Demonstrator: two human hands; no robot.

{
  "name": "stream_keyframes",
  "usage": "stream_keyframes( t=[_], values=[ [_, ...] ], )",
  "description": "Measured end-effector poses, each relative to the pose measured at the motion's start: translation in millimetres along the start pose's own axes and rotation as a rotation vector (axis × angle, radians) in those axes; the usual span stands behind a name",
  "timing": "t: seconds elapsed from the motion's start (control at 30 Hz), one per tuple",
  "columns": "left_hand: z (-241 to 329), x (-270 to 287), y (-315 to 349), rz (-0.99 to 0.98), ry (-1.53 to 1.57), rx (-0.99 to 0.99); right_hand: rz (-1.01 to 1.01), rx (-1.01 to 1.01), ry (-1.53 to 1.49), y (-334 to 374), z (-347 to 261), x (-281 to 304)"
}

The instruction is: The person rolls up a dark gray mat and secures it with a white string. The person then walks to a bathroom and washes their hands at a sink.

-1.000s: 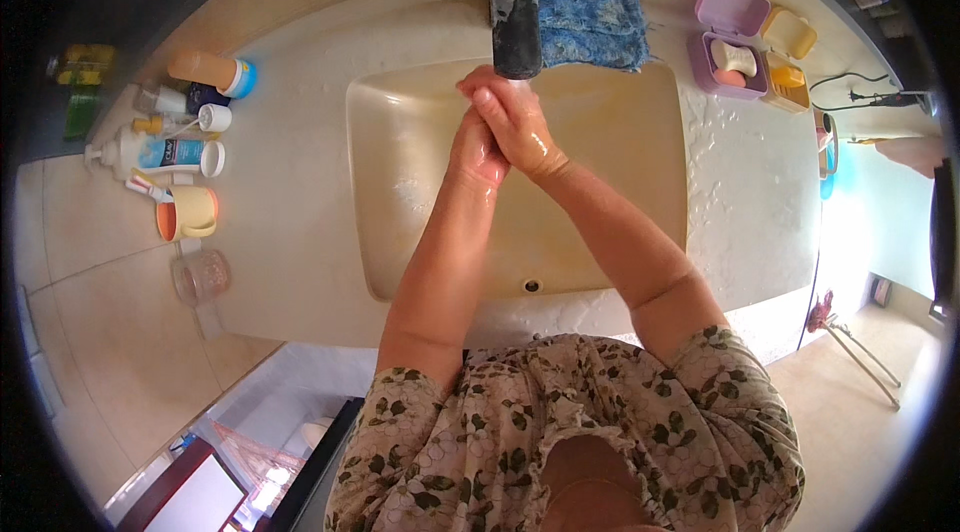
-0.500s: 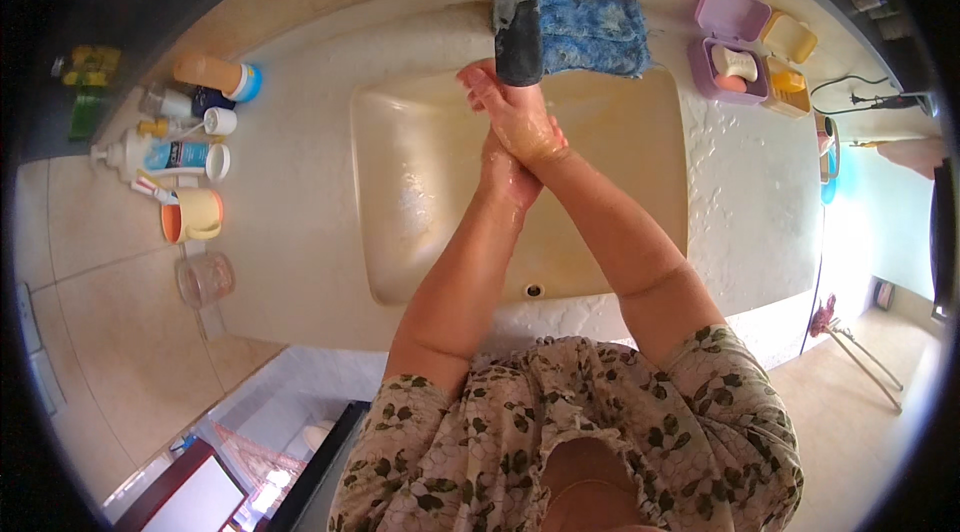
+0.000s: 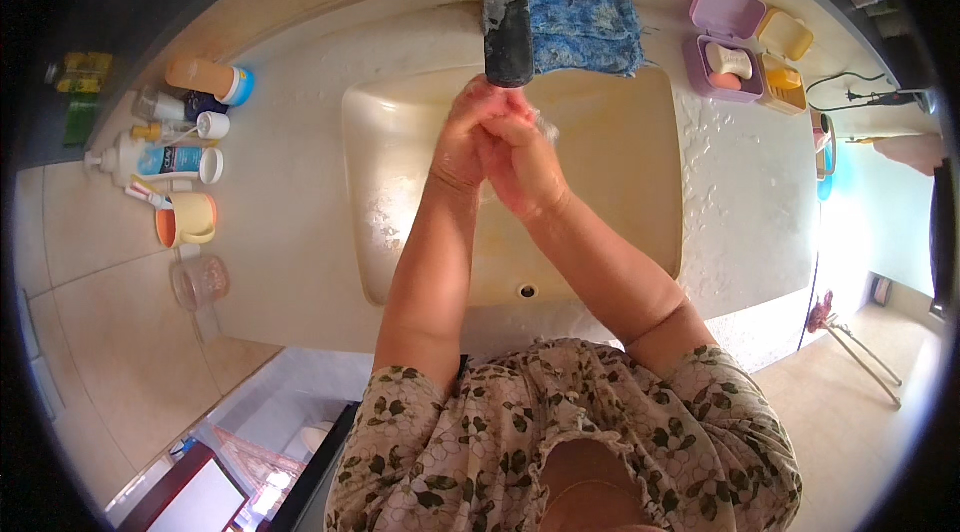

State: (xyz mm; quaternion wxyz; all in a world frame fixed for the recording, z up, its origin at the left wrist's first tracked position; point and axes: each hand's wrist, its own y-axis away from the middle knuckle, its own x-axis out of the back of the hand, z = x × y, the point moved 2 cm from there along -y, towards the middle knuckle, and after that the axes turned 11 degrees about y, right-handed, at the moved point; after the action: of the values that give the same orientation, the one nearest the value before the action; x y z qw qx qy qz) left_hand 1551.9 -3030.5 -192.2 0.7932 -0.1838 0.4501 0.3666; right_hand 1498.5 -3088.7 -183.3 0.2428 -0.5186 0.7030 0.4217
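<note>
Directly under the dark faucet [image 3: 507, 32], my left hand [image 3: 462, 144] and my right hand [image 3: 526, 164] are clasped together over the cream sink basin [image 3: 620, 182]. Both are wet, and the fingers of each are closed against the other hand. The fingertips are partly hidden beneath the faucet's end. A splash of water shows just beside my right fingers. I see no separate object between the palms.
A folded blue cloth [image 3: 586, 32] lies behind the basin. To the right are an open purple soap box [image 3: 712, 72] with soap and a yellow box [image 3: 790, 97]. Bottles [image 3: 205, 79] and an orange-lined cup [image 3: 187, 220] line the left side.
My right hand has slid from around my left wrist up to its fingers. Both hands now meet under the faucet, and my left forearm has shifted left.
</note>
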Motion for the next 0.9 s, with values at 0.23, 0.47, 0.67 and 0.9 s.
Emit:
stream_keyframes(
  t=[0.23, 0.47, 0.67, 0.9],
  values=[
    [-16, -4, -6, 0.354, 0.280, -0.109, -0.029, 0.640, 1.478, -5, -16, 16],
    [-18, 15, -9, 0.449, -0.897, -0.174, 0.113, 0.620, 1.582, -24, -66, 48],
    [-30, -1, -11, -0.288, -2.550, 0.312, -0.049, 0.639, 1.929, 0, -42, 8],
    [-41, 46, 1, -0.344, -2.195, -0.207, 0.014, 0.703, 2.165, -16, -40, 6]
  ],
)
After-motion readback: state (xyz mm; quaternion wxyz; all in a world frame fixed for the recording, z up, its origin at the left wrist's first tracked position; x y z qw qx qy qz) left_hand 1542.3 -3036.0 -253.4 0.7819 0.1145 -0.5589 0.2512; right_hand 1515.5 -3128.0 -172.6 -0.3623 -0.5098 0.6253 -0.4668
